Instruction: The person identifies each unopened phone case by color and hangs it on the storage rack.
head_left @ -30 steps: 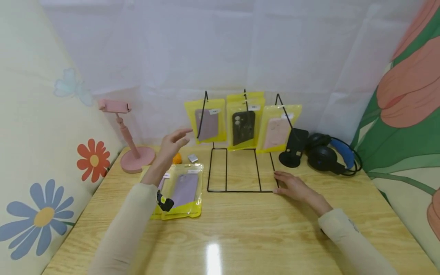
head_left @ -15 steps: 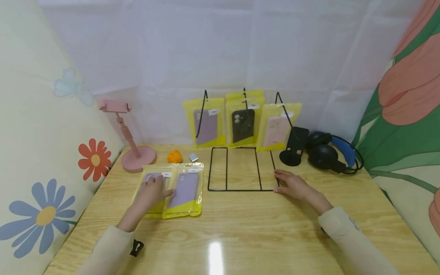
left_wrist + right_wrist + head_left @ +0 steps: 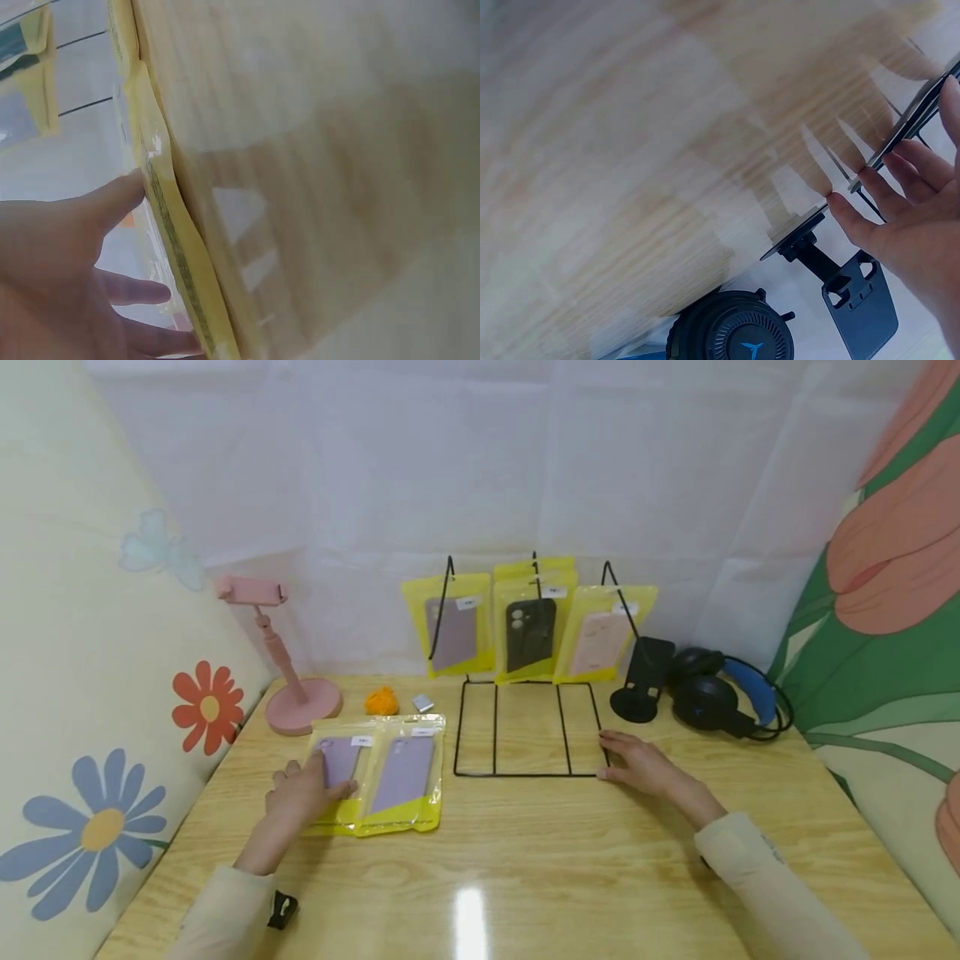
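Observation:
Two yellow-edged clear pouches lie side by side on the table, the left phone case pouch and the right phone case pouch, each with a purple case inside. My left hand touches the left pouch, thumb over its front and fingers spread toward its left edge; in the left wrist view the thumb meets the pouch's yellow border. My right hand rests at the right front corner of the black wire display rack, fingers extended along the wire. Three front pouches hang on its hooks, including a black phone case.
Behind the pouches sit an orange lump and a small silvery block. A pink phone stand is at the back left. Right of the rack stand a black phone stand and black-and-blue headphones.
My left hand has come down from beside the hanging pouches to the left pouch on the table, then shifted toward its left edge. My right hand stays at the rack corner.

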`<state>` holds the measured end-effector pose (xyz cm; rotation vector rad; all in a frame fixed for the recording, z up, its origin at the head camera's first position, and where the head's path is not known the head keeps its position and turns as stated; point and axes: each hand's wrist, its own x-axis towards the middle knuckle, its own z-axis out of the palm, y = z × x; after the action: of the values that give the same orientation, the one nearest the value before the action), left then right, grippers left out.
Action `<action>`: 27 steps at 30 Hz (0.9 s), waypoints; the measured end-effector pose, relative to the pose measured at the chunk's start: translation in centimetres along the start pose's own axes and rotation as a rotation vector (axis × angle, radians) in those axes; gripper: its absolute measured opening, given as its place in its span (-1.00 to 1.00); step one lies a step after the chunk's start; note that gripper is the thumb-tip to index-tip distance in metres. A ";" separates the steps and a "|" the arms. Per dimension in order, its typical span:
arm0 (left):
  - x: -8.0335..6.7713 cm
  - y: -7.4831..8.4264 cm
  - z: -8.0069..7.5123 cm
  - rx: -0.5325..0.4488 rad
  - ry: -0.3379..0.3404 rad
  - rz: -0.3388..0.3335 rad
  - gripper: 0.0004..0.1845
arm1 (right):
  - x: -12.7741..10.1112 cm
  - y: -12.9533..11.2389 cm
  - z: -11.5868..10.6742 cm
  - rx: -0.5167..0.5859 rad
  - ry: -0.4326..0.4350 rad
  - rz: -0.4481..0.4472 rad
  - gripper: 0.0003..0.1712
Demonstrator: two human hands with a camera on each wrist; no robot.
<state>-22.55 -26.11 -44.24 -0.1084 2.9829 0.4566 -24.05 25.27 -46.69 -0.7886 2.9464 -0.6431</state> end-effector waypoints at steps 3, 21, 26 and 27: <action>0.1 -0.2 -0.3 -0.007 -0.001 -0.001 -0.09 | 0.0 0.1 -0.1 -0.005 0.007 -0.003 -0.29; -0.2 -3.2 -5.0 -0.327 0.214 0.208 -0.61 | 0.1 -0.1 0.1 -0.003 -0.021 0.001 -0.28; -1.8 -1.9 -7.2 -0.404 0.259 0.216 -0.58 | 0.1 0.1 0.1 -0.004 -0.014 0.007 -0.27; -2.1 -1.6 -7.5 -0.429 0.261 0.239 -0.57 | 0.1 0.1 0.1 -0.002 -0.012 0.007 -0.27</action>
<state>-21.16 -29.81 -37.35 0.1664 3.1037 1.1928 -24.15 25.23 -46.85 -0.7790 2.9384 -0.6329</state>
